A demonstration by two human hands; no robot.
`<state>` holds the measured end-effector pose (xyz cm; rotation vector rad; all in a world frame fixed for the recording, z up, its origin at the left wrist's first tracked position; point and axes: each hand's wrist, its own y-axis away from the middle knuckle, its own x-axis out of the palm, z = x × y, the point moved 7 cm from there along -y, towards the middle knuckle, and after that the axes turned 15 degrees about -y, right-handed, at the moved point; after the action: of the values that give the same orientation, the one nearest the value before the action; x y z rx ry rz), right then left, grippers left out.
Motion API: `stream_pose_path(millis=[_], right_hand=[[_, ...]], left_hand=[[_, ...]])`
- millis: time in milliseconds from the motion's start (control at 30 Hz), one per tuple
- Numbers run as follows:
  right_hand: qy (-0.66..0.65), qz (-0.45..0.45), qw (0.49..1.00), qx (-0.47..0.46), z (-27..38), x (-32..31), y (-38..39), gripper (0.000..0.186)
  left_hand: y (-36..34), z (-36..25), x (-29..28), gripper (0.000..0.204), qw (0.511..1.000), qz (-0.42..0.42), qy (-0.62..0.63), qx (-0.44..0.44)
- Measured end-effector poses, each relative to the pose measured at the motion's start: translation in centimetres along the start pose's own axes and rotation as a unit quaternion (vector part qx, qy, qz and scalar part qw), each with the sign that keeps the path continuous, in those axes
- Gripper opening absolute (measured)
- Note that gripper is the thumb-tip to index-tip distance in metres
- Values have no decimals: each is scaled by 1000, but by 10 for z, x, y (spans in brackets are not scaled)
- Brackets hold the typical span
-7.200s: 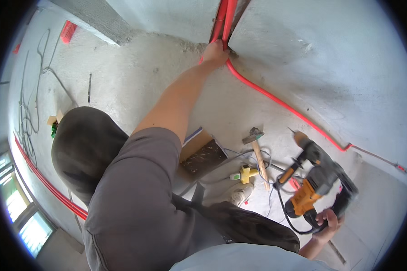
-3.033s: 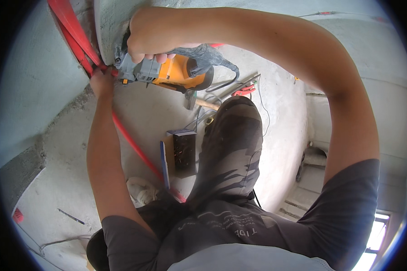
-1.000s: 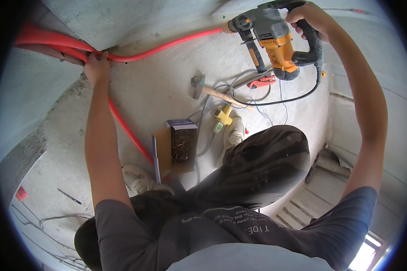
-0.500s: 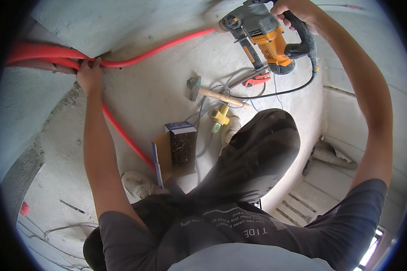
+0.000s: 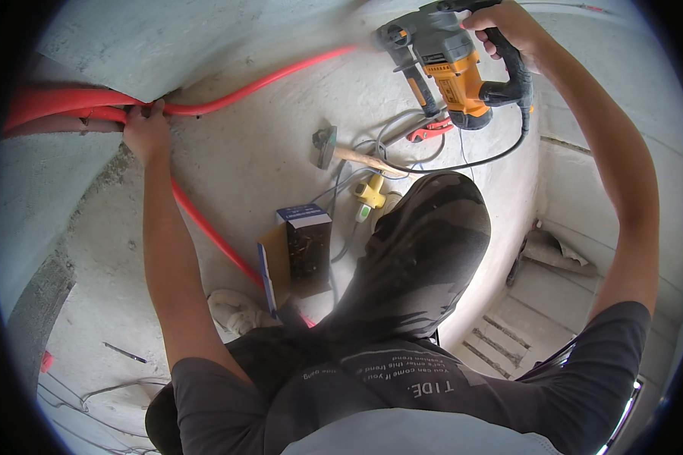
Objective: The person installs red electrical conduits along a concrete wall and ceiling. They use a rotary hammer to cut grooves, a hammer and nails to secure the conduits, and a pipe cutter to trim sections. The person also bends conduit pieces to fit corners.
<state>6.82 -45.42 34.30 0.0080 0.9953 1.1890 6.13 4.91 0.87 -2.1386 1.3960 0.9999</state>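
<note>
My left hand (image 5: 147, 130) grips red conduit (image 5: 72, 102) at a groove in the wall on the left. At upper right, my right hand (image 5: 512, 32) is closed on the rear handle of an orange-and-black rotary hammer (image 5: 459, 83). The drill's nose, blurred with a pale haze around it, points left at the wall; its tip cannot be made out. A red conduit run (image 5: 281, 72) curves along the wall behind it. Below the drill lie red-handled cutters (image 5: 425, 135), a hammer (image 5: 360, 157) with a wooden handle, and a yellow plug adapter (image 5: 368, 193).
An open cardboard box (image 5: 307, 254) stands by my shoe (image 5: 235, 311). My raised knee (image 5: 425, 243) fills the middle. Cables lie around the tools and at lower left, near a thin dark rod (image 5: 125, 353). A rough concrete edge (image 5: 45, 303) is at left.
Since the oldest frame, both hands and the drill have moved up to the wall groove area. Over the last second the drill shifted slightly left and up, and its nose became hazy.
</note>
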Motion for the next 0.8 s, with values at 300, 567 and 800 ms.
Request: stream_pose_path(millis=[300,567,800], right_hand=[[-48,3,999,21,-14,-5,-9,5],[-63,18,997,30,-17,-2,-10,6],[-73,36,996,40,-27,-2,-18,7]], left_hand=[[-4,3,0,42,996,-13,-93,3],[-9,9,3,40,991,-48,-125,27],[-10,12,9,40,985,-81,-152,30]])
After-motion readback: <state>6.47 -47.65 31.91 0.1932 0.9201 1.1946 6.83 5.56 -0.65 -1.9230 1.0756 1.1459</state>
